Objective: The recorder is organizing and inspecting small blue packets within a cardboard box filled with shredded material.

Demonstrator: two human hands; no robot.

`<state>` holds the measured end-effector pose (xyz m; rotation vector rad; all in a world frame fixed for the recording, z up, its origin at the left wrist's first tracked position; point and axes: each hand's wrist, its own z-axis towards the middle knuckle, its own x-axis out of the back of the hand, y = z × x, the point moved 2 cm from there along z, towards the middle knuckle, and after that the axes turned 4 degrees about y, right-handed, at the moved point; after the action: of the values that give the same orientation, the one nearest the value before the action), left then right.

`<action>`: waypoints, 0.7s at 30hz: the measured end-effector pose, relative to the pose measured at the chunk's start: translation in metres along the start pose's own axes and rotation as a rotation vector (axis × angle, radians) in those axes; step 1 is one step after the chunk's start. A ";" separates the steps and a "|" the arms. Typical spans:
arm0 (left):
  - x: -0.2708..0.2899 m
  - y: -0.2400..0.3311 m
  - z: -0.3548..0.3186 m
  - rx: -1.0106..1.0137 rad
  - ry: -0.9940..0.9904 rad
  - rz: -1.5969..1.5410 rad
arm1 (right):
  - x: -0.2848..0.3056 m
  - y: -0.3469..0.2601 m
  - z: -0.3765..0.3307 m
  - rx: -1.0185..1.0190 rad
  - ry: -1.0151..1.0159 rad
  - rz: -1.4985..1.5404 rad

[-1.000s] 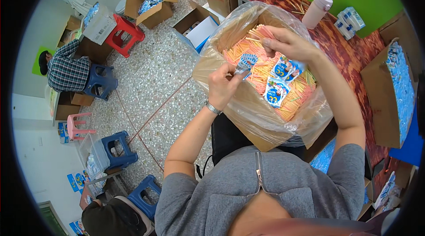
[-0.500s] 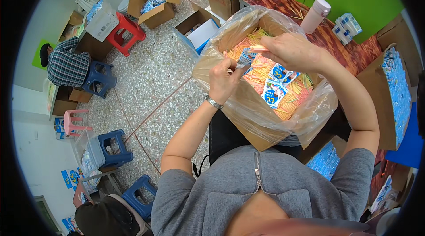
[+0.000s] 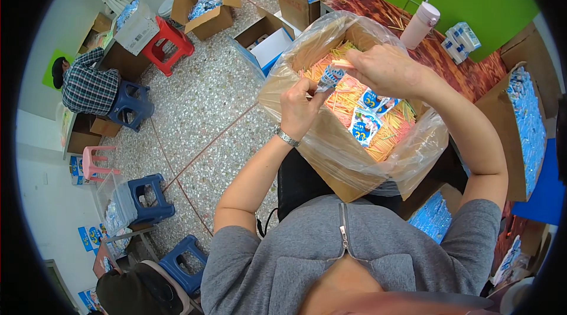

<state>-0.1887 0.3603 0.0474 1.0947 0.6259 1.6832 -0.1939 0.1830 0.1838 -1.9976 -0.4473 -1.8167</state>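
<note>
Both hands meet over a cardboard box (image 3: 331, 155) lined with a clear plastic bag (image 3: 413, 161), resting on the person's lap. The left hand (image 3: 300, 108) rises from a bent forearm, wrist carrying a metal watch (image 3: 287, 136), and its thumb and fingers are pinched on a small blue-and-white packet (image 3: 328, 77) held just above the box's contents. The right hand (image 3: 384, 69) reaches in from the right with the arm bent at the elbow, palm turned down, its fingertips closed on a thin orange stick (image 3: 341, 63) that touches the top of the same packet. The two hands sit close together, nearly touching at the packet.

Inside the box lies a heap of orange and yellow sticks (image 3: 348, 102), with more blue-and-white packets (image 3: 367, 117) on top toward the right. A pink-lidded bottle (image 3: 418, 24) stands on the dark red table (image 3: 472, 73) on the far side. At far left, another person in a checked shirt (image 3: 88, 86) sits on a blue stool (image 3: 131, 105).
</note>
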 end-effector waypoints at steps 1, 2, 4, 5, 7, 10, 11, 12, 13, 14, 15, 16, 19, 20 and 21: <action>0.001 0.000 0.000 0.000 0.002 0.000 | 0.002 -0.001 0.000 -0.022 -0.016 0.010; 0.001 0.001 0.000 0.002 0.001 0.002 | 0.002 -0.002 0.000 -0.020 -0.016 0.008; 0.002 0.001 0.001 0.005 0.001 0.004 | -0.001 -0.002 -0.002 0.036 0.005 -0.001; 0.003 0.001 0.001 -0.032 0.003 0.016 | -0.003 0.001 -0.002 0.038 0.005 -0.002; 0.003 0.001 0.000 -0.070 0.001 0.025 | -0.004 0.004 -0.001 0.122 -0.018 -0.035; 0.001 -0.002 -0.001 -0.040 -0.022 -0.030 | 0.007 0.009 0.001 0.181 -0.130 -0.055; 0.002 0.001 -0.001 -0.058 -0.052 -0.019 | 0.010 0.009 0.004 0.176 -0.131 -0.054; 0.002 0.004 -0.001 -0.076 -0.082 -0.008 | 0.011 0.010 0.008 0.142 -0.248 -0.087; 0.001 0.006 0.000 -0.076 -0.085 -0.010 | 0.011 0.008 0.010 0.106 -0.366 -0.119; 0.000 0.009 0.000 -0.125 -0.098 0.011 | 0.014 0.004 0.012 0.102 -0.367 -0.118; 0.000 0.011 0.000 -0.172 -0.108 0.035 | 0.016 -0.001 0.014 0.071 -0.429 -0.170; -0.001 0.011 0.000 -0.171 -0.109 0.034 | 0.017 -0.003 0.015 0.040 -0.492 -0.221; -0.003 0.015 0.002 -0.309 -0.117 0.126 | 0.009 -0.002 0.019 0.020 -0.462 -0.264; -0.004 0.017 0.001 -0.310 -0.126 0.111 | 0.006 -0.004 0.021 0.017 -0.464 -0.262; -0.005 0.018 0.001 -0.310 -0.133 0.098 | 0.004 -0.006 0.024 -0.019 -0.478 -0.274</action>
<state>-0.1953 0.3490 0.0605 1.0145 0.2197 1.7069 -0.1756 0.2003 0.1866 -2.4860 -0.8835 -1.4694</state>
